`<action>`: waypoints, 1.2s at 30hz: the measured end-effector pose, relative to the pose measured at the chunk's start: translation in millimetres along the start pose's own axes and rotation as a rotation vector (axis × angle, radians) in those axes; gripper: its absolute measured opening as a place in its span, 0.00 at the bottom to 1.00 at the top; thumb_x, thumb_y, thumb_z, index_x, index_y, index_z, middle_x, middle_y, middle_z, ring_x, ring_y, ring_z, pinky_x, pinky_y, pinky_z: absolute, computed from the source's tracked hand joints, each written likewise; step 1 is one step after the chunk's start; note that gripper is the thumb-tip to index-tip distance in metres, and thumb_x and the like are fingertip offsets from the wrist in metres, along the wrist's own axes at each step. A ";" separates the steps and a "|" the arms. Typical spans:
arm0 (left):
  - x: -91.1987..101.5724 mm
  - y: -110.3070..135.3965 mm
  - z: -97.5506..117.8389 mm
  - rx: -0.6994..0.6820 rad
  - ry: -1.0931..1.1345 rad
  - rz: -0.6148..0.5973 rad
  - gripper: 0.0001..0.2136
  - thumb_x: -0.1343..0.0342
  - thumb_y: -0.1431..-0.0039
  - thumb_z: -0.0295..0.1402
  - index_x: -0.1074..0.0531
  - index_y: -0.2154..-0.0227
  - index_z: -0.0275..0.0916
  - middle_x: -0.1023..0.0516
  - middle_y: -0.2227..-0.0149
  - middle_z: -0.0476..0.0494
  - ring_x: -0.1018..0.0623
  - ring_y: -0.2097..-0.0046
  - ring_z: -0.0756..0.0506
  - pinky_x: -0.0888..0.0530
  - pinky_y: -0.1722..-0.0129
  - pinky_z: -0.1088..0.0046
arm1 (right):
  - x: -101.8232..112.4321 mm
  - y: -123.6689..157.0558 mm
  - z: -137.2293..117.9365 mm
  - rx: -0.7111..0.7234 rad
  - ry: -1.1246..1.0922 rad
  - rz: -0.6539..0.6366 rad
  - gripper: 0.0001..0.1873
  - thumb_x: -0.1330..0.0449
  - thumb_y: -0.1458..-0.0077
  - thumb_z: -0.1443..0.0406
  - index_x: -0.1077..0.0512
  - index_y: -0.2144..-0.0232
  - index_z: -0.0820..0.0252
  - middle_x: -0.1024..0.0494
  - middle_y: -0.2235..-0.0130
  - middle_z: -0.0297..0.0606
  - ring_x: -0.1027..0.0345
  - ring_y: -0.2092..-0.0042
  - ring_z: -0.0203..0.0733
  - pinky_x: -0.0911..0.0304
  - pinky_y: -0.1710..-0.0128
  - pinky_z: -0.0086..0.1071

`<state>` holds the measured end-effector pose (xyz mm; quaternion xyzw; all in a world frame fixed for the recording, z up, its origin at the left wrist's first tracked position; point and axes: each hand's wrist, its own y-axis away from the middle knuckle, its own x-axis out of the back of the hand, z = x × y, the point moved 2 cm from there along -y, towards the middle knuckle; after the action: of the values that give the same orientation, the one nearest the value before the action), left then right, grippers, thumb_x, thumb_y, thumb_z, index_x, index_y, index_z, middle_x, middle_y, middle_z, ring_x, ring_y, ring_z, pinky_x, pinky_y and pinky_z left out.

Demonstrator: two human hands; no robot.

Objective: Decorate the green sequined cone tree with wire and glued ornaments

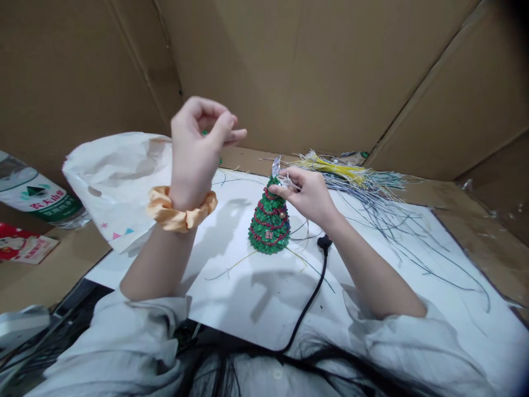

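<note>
A small green beaded Christmas tree (269, 223) with red garlands stands on a white sheet (231, 298). My right hand (308, 193) pinches at the tree's top, right by a silvery star piece (276, 165). My left hand (198, 149) is raised above the table with thumb and fingers pinched together; a tiny green bit shows between them, too small to name. An orange scrunchie (179, 212) sits on my left wrist.
A pile of yellow, grey and green wires (355, 173) spreads at the back right. A white plastic bag (119, 176) lies at the left, with a water bottle (37, 196) beyond it. A black cable (308, 303) crosses the sheet. Cardboard walls (309, 71) surround the table.
</note>
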<state>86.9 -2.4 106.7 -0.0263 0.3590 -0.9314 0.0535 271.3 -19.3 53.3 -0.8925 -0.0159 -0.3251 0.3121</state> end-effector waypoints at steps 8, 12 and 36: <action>23.3 62.6 -71.4 0.496 0.022 0.158 0.13 0.46 0.45 0.41 0.41 0.75 0.39 0.46 0.87 0.61 0.45 0.86 0.57 0.49 0.87 0.83 | 16.7 -40.8 -24.1 0.044 0.077 0.214 0.17 0.37 0.55 0.55 0.37 0.79 0.60 0.40 0.81 0.27 0.51 0.78 0.30 0.52 0.75 0.28; 18.7 80.9 -85.9 0.713 0.131 -0.049 0.19 0.56 0.43 0.50 0.42 0.79 0.39 0.55 0.88 0.62 0.54 0.88 0.57 0.55 0.88 0.82 | 28.0 -56.4 -38.9 0.037 0.123 0.354 0.17 0.37 0.54 0.56 0.38 0.80 0.59 0.40 0.82 0.27 0.50 0.78 0.30 0.52 0.76 0.28; 3.5 83.9 -82.6 1.031 1.051 -0.223 0.19 0.61 0.35 0.37 0.35 0.47 0.37 0.25 0.50 0.44 0.32 0.44 0.44 0.41 0.40 0.62 | 35.6 -46.2 7.2 -0.292 -0.526 0.174 0.21 0.37 0.58 0.49 0.38 0.79 0.58 0.48 0.85 0.22 0.57 0.82 0.28 0.60 0.81 0.29</action>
<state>83.0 -9.7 -10.8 0.4147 -0.1500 -0.8715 -0.2146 292.7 15.7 95.3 -0.9794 0.0274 -0.0539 0.1924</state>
